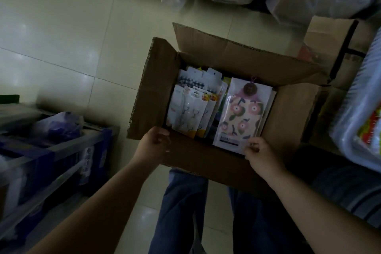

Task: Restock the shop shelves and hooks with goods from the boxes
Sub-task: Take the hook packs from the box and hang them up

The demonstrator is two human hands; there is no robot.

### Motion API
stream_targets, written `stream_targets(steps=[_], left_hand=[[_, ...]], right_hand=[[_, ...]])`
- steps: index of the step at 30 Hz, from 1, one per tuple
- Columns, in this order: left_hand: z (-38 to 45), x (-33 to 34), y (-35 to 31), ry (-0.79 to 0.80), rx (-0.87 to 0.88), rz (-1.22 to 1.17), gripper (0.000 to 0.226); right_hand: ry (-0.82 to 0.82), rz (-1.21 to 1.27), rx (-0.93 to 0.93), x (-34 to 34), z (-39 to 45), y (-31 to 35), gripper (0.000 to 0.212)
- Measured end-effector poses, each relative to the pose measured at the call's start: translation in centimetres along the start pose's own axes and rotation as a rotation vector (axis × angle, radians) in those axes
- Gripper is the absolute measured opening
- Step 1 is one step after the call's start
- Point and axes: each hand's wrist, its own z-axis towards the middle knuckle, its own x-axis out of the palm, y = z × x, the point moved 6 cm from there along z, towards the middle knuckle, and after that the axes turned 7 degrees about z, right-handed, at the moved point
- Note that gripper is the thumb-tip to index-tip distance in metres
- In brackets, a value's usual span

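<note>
Left hand (155, 140) grips corrugated cardboard box (288, 123) near edge; right hand (258, 151) pinches glossy flat floral packet (240, 117) inside.

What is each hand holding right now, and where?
Left hand grips the cardboard box at its near edge; right hand pinches the floral packet at its bottom corner.
</note>
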Motion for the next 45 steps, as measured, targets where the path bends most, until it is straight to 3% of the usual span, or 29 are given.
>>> stream_targets(steps=[7,12,21,23,25,28,30,33,36,39,43,45], left_hand=[[1.7,-1.1,2.9,-0.015,0.008,0.021,0.023],[2.8,-2.6,2.3,-0.013,0.167,0.109,0.026],[3.2,-5.9,-0.3,-0.132,0.291,0.072,0.028],[2.7,-7.1,-0.8,-0.209,0.316,0.062,0.024],[2.2,-8.5,-1.0,-0.331,0.312,0.077,0.026],[2.4,-9.9,-0.9,-0.458,0.259,0.11,0.05],[3.5,-9.7,-0.9,-0.404,0.205,0.139,0.064],[5.7,-7.9,-1.2,-0.207,0.134,0.152,0.072],[7.4,-6.6,-1.7,-0.127,0.109,0.18,0.051],[8.6,-6.1,-2.6,-0.175,0.148,0.295,0.032],[10.1,-5.9,-3.1,-0.207,0.144,0.54,0.03],[10.8,-5.7,-3.1,-0.175,0.111,0.63,0.032]], right_hand=[[0.106,0.008,0.014,6.0,1.9,0.6,0.025],[0.098,-0.032,-0.014,8.7,2.5,1.9,0.025],[-0.035,0.05,-0.098,5.5,0.5,3.0,0.021],[-0.116,0.088,-0.166,3.2,-0.5,3.6,0.025],[-0.339,0.032,-0.257,-0.4,-2.0,4.1,0.041],[-0.777,-0.09,-0.334,-6.3,-4.7,3.0,0.073],[-0.894,-0.048,-0.266,-8.9,-5.1,1.2,0.086],[-0.731,0.122,0.007,-10.5,-2.3,-3.4,0.094],[-0.466,0.076,0.19,-10.2,0.4,-6.5,0.078],[-0.379,0.021,0.212,-9.8,2.2,-6.8,0.055],[-0.323,-0.153,0.164,-9.4,3.5,-5.0,0.026],[-0.307,-0.203,0.182,-9.5,4.3,-4.8,0.031]])
